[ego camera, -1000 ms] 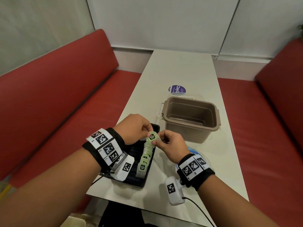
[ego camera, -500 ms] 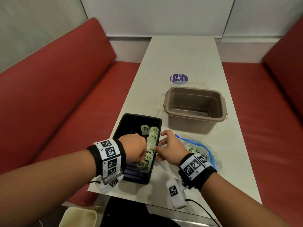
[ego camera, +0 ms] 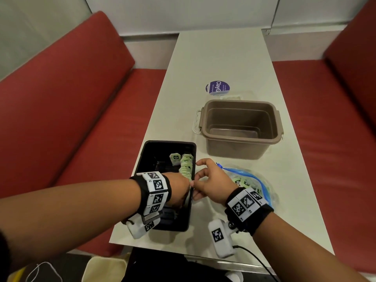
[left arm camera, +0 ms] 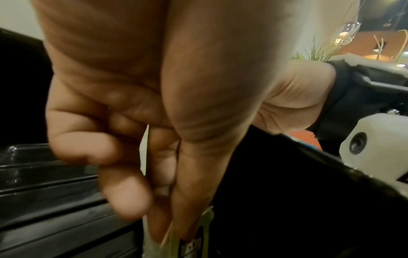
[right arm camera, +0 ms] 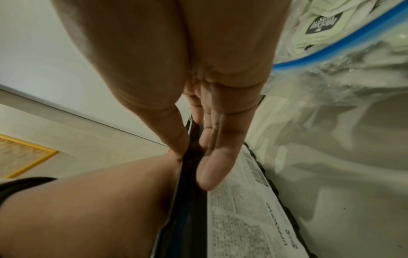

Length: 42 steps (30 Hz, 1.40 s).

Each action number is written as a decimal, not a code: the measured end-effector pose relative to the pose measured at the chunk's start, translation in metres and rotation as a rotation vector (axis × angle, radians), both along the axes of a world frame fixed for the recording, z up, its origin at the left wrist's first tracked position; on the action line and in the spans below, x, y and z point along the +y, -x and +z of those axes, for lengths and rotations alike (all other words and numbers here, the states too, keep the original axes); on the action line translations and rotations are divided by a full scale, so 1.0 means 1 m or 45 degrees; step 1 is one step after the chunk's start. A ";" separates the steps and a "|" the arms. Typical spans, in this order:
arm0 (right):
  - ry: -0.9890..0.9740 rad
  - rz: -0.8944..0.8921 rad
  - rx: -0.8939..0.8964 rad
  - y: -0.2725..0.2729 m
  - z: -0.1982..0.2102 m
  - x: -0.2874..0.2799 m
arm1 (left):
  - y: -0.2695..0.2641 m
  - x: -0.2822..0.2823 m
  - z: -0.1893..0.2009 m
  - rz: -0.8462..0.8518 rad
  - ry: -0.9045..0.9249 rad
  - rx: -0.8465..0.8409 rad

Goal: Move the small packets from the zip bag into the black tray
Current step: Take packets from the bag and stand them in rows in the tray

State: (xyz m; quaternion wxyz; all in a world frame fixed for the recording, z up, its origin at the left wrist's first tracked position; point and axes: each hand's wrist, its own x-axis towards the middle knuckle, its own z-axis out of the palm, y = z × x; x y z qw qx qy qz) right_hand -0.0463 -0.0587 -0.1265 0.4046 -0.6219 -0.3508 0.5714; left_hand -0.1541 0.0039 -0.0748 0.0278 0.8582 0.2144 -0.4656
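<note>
The black tray (ego camera: 168, 142) lies on the white table near its left edge. A row of pale green small packets (ego camera: 186, 167) stands along the tray's right wall, and one packet (ego camera: 175, 158) stands apart. My left hand (ego camera: 186, 192) is down in the tray, its curled fingers pinching packets (left arm camera: 189, 240) at the near end of the row. My right hand (ego camera: 195, 180) rests at the tray's right rim with straight fingers (right arm camera: 216, 157) along the outer wall. The clear zip bag (ego camera: 262, 186) with a blue zip lies right of it, with more packets (right arm camera: 322, 22) inside.
An empty brown tub (ego camera: 240, 129) stands just beyond the tray and bag. A purple round sticker (ego camera: 217, 88) and a clear lid (ego camera: 232, 96) lie behind the tub. Red bench seats (ego camera: 81, 119) flank the narrow table. The table's near edge (ego camera: 183, 253) is under my wrists.
Both hands came down from above the tray with the strip of packets. The packets now stand in the tray. My right hand let go and moved to the tray's rim.
</note>
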 end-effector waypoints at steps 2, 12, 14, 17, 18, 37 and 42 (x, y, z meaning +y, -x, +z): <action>-0.001 0.005 -0.013 0.000 0.001 -0.001 | 0.003 0.003 -0.003 0.007 0.007 0.020; -0.119 -0.104 -0.240 -0.049 0.029 -0.028 | 0.004 0.035 0.042 0.307 -0.046 -0.440; -0.147 -0.144 -0.435 -0.067 0.033 -0.040 | -0.009 0.028 0.054 0.339 -0.033 -0.601; -0.137 -0.148 -0.856 -0.094 0.034 -0.061 | -0.037 0.004 0.056 0.308 0.044 -0.800; -0.100 -0.115 -0.953 -0.101 0.033 -0.069 | -0.047 -0.005 0.051 0.293 0.073 -0.832; 0.243 -0.024 -1.070 -0.108 -0.022 -0.139 | -0.122 -0.099 -0.060 0.299 -0.005 -0.614; 0.219 -0.009 -1.081 -0.110 -0.022 -0.141 | -0.118 -0.101 -0.049 0.287 0.013 -0.666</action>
